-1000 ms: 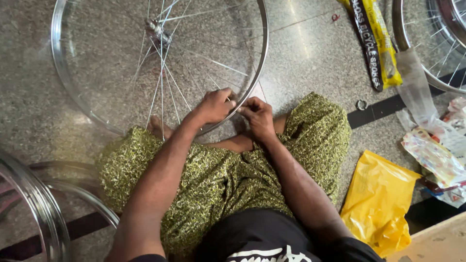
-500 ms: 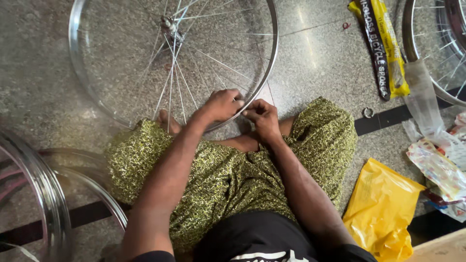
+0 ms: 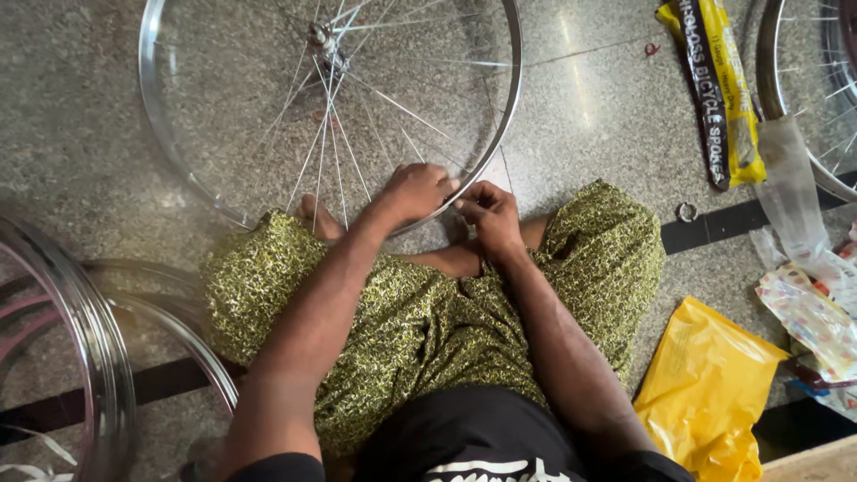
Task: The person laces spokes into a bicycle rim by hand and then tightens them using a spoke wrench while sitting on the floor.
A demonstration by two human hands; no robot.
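Both hands meet at the near edge of the rim (image 3: 513,98). The left hand (image 3: 418,191) lies curled over the rim with its fingers closed on it or on a spoke end there; which of the two cannot be told. The right hand (image 3: 489,212) is pinched shut just beside it, fingertips pressed on something too small to make out, likely a nipple or spoke tip at the rim. The two hands touch or nearly touch.

The wheel lies flat on the stone floor (image 3: 589,98), its near edge against the person's crossed legs in green patterned cloth (image 3: 420,330), a bare foot (image 3: 314,214) tucked under the rim. The hub (image 3: 320,37) sits far up, with only part of the spokes (image 3: 332,152) laced, fanning down towards the hands.

To do this well, I judge the left hand should hold the rim steady while the right does the fine turning, keeping the spoke in line with its hole so the thread does not cross. Loose spokes nearby can snag; keep them clear of the fingers.

Right of the knee lies a yellow bag (image 3: 705,393), beyond it a small ring (image 3: 686,211), clear wrapping (image 3: 790,192) and a yellow-and-black spoke packet (image 3: 719,85). More rims (image 3: 94,357) stack at the left, another wheel (image 3: 803,107) at far right.
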